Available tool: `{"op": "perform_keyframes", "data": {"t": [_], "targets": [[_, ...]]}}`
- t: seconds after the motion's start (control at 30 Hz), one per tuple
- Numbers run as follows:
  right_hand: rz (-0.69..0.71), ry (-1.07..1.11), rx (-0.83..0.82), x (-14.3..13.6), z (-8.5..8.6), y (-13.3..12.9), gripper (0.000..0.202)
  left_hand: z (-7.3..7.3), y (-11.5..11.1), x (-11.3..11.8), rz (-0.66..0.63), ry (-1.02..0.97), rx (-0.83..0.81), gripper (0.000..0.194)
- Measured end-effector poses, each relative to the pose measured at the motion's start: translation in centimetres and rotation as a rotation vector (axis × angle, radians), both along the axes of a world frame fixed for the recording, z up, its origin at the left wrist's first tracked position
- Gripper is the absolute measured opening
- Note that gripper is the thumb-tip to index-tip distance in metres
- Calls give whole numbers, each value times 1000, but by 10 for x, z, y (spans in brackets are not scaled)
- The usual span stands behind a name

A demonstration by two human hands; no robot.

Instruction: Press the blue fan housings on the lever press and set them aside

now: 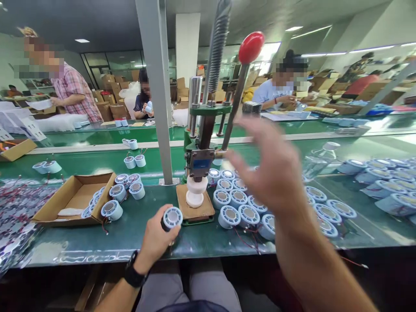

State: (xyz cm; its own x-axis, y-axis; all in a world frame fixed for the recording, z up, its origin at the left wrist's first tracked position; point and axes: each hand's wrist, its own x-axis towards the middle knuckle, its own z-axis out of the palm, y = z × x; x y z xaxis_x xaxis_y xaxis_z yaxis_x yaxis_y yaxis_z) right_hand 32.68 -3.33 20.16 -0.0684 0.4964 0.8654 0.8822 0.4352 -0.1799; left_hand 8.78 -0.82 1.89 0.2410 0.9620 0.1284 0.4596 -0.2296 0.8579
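Observation:
My left hand [156, 236] is closed around a round light-blue housing [173, 217] with a slotted rim and grey centre disc, just in front of the hand press. My right hand [269, 160], blurred by motion, is raised to the right of the press lever [234, 95], thumb and fingers apart, with nothing seen in it. A red knob [251, 47] tops the lever. Under the press ram [197, 185], a white round seat [194, 199] sits on a brown base plate [186, 212]; no housing lies on the seat.
Several similar housings [230, 215] with thin wires stand right of the press; more are at far right [396, 201]. At left are a cardboard box [74, 195] and loose housings [112, 209]. A grey post [156, 86] rises behind. Co-workers [76, 89] work across the green belt [81, 158].

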Motion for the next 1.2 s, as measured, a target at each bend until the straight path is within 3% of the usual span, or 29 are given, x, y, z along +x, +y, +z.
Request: {"op": "perform_keyframes", "data": {"t": [0.07, 0.1, 0.13, 0.2, 0.33, 0.6, 0.77, 0.9, 1.1, 1.2], "targets": [[-150, 86, 97, 17, 70, 35, 48, 18, 24, 10, -19, -62, 52, 50], [-142, 151, 71, 22, 96, 54, 43, 25, 35, 17, -36, -94, 64, 52], [-120, 215, 14, 25, 114, 72, 39, 31, 44, 24, -50, -119, 65, 53], [-45, 310, -90, 27, 132, 103, 42, 38, 56, 38, -64, -147, 50, 55], [-15, 369, -63, 26, 125, 128, 48, 38, 64, 53, -85, -185, 38, 54], [-53, 356, 56, 24, 118, 124, 36, 27, 70, 52, -128, -350, -3, 59], [-51, 325, 91, 26, 115, 127, 40, 16, 66, 66, -192, -504, -69, 67], [-14, 303, 143, 30, 113, 127, 37, 9, 72, 81, -285, -468, -81, 61], [-29, 310, 110, 25, 116, 130, 35, 2, 72, 80, -315, -464, -33, 60], [-41, 367, 43, 26, 121, 125, 40, 4, 70, 71, -395, -474, -65, 76]]}}
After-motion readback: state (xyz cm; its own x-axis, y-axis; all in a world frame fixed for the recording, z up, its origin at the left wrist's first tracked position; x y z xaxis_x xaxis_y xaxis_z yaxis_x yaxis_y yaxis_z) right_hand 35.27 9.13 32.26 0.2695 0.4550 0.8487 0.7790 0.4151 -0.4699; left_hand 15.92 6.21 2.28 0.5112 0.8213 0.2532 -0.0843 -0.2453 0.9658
